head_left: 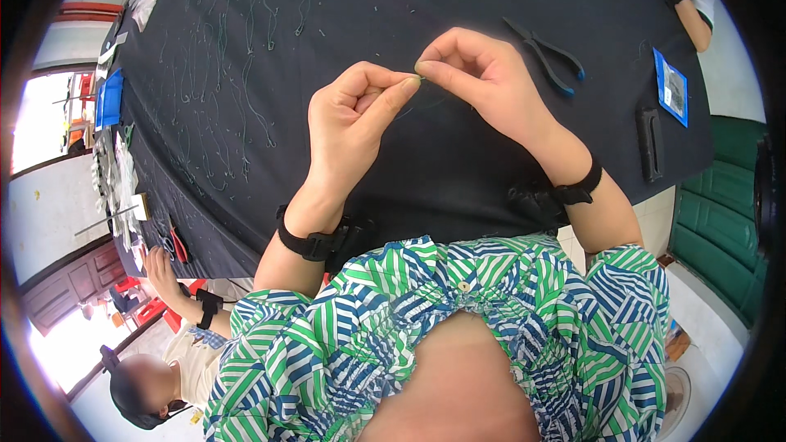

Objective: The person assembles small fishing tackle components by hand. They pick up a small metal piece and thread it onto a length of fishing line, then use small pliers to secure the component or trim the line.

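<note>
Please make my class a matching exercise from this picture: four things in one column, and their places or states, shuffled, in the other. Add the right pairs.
Things
1. Pliers
2. Flat blue packet
3. Red-handled tool
4. The person's fingers

Places and states
A. Near the co-worker's hand, at the picture's left
B. Closed in a pinch on a thin green strand
C. Lying just to the right of the person's right hand
D. Just above the long black object in the picture

Right pairs: 1-C, 2-D, 3-A, 4-B
</note>
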`<state>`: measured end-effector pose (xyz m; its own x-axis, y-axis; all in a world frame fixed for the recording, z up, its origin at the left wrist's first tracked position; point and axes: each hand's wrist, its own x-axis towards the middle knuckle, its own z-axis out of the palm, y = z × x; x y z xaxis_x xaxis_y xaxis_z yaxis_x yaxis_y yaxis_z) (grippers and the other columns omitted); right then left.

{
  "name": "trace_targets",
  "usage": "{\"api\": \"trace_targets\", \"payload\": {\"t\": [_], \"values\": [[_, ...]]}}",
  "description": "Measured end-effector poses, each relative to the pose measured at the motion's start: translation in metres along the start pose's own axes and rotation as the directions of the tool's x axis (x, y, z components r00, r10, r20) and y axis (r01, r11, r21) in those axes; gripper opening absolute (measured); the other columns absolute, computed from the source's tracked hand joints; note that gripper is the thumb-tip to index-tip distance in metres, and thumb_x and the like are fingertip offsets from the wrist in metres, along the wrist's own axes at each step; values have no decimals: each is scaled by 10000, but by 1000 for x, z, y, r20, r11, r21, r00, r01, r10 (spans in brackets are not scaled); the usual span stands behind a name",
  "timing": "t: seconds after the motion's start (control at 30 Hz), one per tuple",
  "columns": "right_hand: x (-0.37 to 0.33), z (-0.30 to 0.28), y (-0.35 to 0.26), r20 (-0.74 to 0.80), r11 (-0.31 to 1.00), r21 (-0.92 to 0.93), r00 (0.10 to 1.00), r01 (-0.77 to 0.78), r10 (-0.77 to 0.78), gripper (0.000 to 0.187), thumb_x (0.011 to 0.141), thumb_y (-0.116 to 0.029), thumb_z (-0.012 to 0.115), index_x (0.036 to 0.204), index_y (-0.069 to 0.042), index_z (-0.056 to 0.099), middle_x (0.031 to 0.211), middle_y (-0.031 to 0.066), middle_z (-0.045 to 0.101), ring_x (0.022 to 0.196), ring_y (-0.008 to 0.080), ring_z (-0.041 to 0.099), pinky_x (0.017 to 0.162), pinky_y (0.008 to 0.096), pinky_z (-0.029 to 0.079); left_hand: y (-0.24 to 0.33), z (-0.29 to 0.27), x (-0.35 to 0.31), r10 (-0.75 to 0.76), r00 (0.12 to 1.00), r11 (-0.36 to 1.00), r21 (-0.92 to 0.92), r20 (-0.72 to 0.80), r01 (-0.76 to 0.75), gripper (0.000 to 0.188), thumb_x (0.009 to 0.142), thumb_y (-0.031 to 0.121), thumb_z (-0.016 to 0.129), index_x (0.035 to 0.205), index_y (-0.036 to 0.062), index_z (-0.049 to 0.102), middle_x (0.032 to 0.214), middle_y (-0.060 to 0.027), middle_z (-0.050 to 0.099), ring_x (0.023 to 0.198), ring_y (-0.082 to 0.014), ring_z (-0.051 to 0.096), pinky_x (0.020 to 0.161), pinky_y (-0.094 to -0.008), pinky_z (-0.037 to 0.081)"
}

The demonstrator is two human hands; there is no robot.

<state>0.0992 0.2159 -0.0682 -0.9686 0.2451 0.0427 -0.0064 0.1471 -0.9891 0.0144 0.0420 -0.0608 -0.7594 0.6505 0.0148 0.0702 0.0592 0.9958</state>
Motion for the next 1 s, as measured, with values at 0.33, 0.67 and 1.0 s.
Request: {"api": "trace_targets", "payload": {"t": [0.33, 0.67, 1.0], "values": [[0, 19, 19, 107, 955, 291, 994, -61, 31, 127, 916, -131, 655, 862, -42, 582, 759, -62, 551, 674, 7, 469, 596, 188, 373, 0, 0, 1, 37, 995, 996, -74, -95, -44, 96, 905, 68, 679, 930, -24, 673, 619, 114, 454, 563, 31, 334, 518, -155, 254], [-11, 15, -5, -28, 878, -310, 920, 364, -392, 102, 792, -77, 719, 858, -41, 649, 721, 49, 621, 598, 137, 561, 572, 243, 444, -5, 2, 1, 61, 994, 997, -51, -88, -66, 92, 902, 56, 677, 936, -30, 674, 602, 116, 423, 555, 26, 312, 512, -163, 255], [-4, 0, -1, -87, 979, -118, 980, 168, -179, 93, 859, -112, 704, 920, -45, 684, 760, 5, 636, 618, 63, 550, 570, 224, 427, 3, 4, -1, 41, 999, 992, 119, -11, -39, 61, 864, 38, 711, 871, -20, 691, 577, 102, 405, 533, 14, 318, 483, -177, 252]]}}
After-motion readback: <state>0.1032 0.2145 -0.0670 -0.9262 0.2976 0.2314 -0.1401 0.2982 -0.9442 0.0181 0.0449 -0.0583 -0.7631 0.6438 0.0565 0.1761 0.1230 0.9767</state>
